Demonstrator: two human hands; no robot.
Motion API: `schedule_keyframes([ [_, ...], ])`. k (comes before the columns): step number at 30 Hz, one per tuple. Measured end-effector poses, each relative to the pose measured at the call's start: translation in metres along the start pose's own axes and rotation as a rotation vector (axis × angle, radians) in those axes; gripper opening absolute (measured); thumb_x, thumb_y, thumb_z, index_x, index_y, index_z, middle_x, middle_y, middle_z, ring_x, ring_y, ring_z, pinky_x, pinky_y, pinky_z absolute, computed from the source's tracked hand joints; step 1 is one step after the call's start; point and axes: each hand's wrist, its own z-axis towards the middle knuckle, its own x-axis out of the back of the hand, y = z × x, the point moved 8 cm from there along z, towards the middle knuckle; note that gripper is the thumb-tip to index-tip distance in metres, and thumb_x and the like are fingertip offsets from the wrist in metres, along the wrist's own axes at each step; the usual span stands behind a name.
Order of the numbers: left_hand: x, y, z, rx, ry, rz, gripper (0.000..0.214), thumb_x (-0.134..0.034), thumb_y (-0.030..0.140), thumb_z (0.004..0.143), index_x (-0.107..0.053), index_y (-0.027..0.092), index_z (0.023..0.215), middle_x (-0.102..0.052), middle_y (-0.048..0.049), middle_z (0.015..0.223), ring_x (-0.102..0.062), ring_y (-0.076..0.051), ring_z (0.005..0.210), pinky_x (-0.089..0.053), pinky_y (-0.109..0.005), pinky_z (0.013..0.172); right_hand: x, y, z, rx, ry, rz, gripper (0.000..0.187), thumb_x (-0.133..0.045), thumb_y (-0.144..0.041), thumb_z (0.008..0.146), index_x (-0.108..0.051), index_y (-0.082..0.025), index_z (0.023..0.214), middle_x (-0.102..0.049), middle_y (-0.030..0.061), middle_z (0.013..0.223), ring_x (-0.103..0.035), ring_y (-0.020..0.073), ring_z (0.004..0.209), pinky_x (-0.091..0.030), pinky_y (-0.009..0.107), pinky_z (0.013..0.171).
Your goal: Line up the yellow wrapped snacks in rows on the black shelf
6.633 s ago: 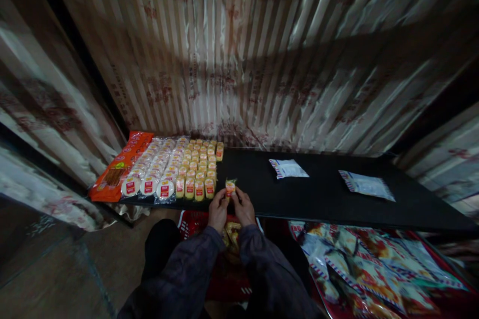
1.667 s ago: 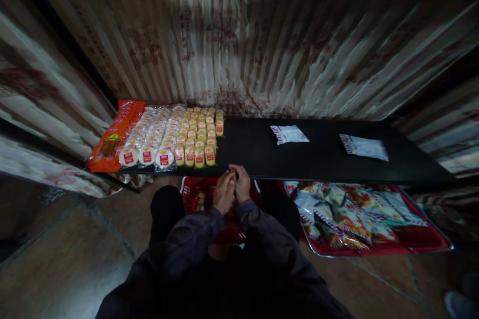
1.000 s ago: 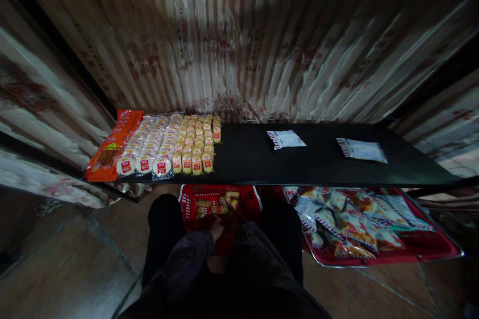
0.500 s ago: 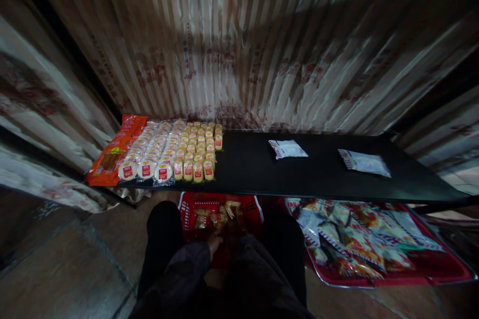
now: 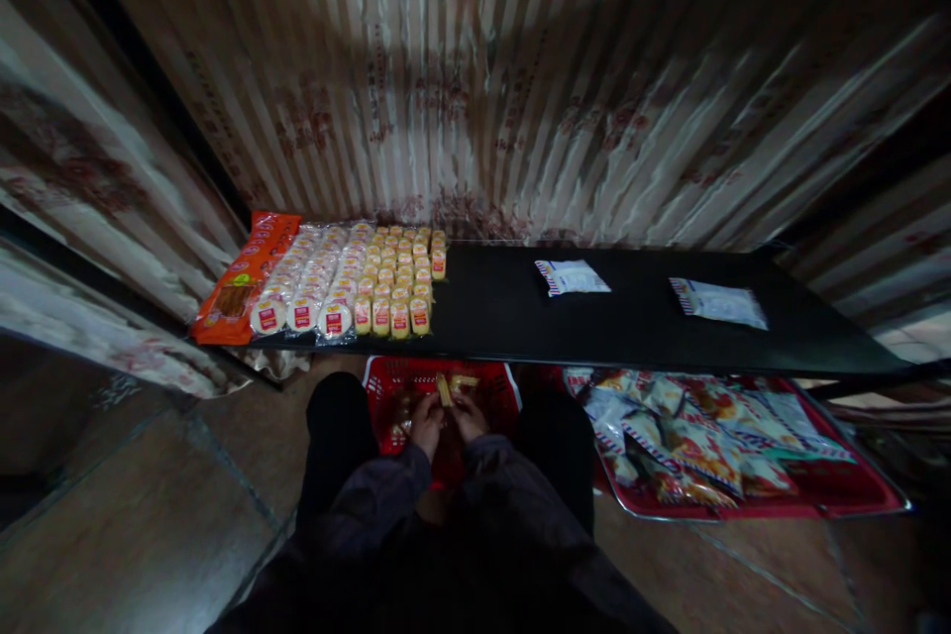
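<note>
My left hand [image 5: 426, 421] and my right hand [image 5: 471, 416] are close together over a red basket [image 5: 496, 392] between my knees. Together they pinch a small yellow snack packet [image 5: 444, 388] held upright just above the basket. More small packets lie in the basket, dim and hard to make out. On the black shelf [image 5: 631, 327] above, rows of small yellow packets [image 5: 397, 282] stand at the left end, beside rows of round white packets [image 5: 308, 282].
An orange bag [image 5: 242, 279] lies at the shelf's far left. Two white pouches [image 5: 571, 276] [image 5: 717, 302] lie on the shelf's right half. A red tray [image 5: 817, 490] full of snack bags sits on the floor to my right. Striped curtain hangs behind.
My hands went from the shelf edge down into the red basket, then rose again together with a small yellow packet between them.
</note>
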Motion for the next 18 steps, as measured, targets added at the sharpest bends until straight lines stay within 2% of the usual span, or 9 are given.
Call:
schedule_keyframes([
  [3,-0.001,0.028,-0.010,-0.124,-0.005,-0.078,0.041,-0.044,0.015,0.082,-0.059,0.016,0.121,-0.062,-0.0100,0.124,-0.062,-0.019,0.104,-0.054,-0.029,0.081,0.004,0.017,0.006,-0.283,-0.001,0.296,0.037,-0.065,-0.040,0.056,-0.063,-0.019,0.087,-0.071,0.0050,0.078,-0.067,0.0215,0.068,-0.054,0.035,0.064],
  [6,-0.001,0.052,-0.019,-0.254,0.009,-0.119,0.036,-0.047,0.016,0.082,-0.061,0.016,0.115,-0.064,-0.0094,0.120,-0.061,-0.018,0.104,-0.052,-0.031,0.087,0.001,0.008,0.011,-0.448,-0.063,0.597,0.040,-0.071,-0.030,0.048,-0.064,-0.021,0.087,-0.070,0.0009,0.075,-0.064,0.0187,0.063,-0.051,0.029,0.056],
  [9,0.000,0.072,-0.027,-0.373,0.023,-0.083,0.036,-0.047,0.012,0.079,-0.062,0.017,0.111,-0.065,-0.0086,0.115,-0.060,-0.018,0.102,-0.049,-0.033,0.091,0.001,-0.012,0.012,-0.473,-0.095,0.763,0.035,-0.072,-0.028,0.048,-0.065,-0.022,0.082,-0.068,-0.0010,0.067,-0.059,0.0144,0.055,-0.043,0.023,0.046],
  [13,0.001,0.091,-0.039,-0.495,0.037,-0.026,0.035,-0.046,0.011,0.078,-0.064,0.019,0.107,-0.064,-0.0074,0.110,-0.060,-0.017,0.098,-0.048,-0.033,0.091,0.004,-0.023,0.008,-0.476,-0.045,0.886,0.030,-0.068,-0.027,0.052,-0.066,-0.023,0.081,-0.068,-0.0019,0.069,-0.057,0.0121,0.053,-0.035,0.020,0.041],
  [18,0.001,0.092,-0.042,-0.443,0.045,-0.069,0.032,-0.051,0.012,0.076,-0.067,0.020,0.103,-0.065,-0.0074,0.107,-0.059,-0.016,0.094,-0.048,-0.030,0.087,0.004,-0.019,0.003,-0.516,-0.017,0.909,0.025,-0.068,-0.026,0.055,-0.066,-0.024,0.080,-0.070,-0.0021,0.070,-0.061,0.0141,0.057,-0.039,0.021,0.043],
])
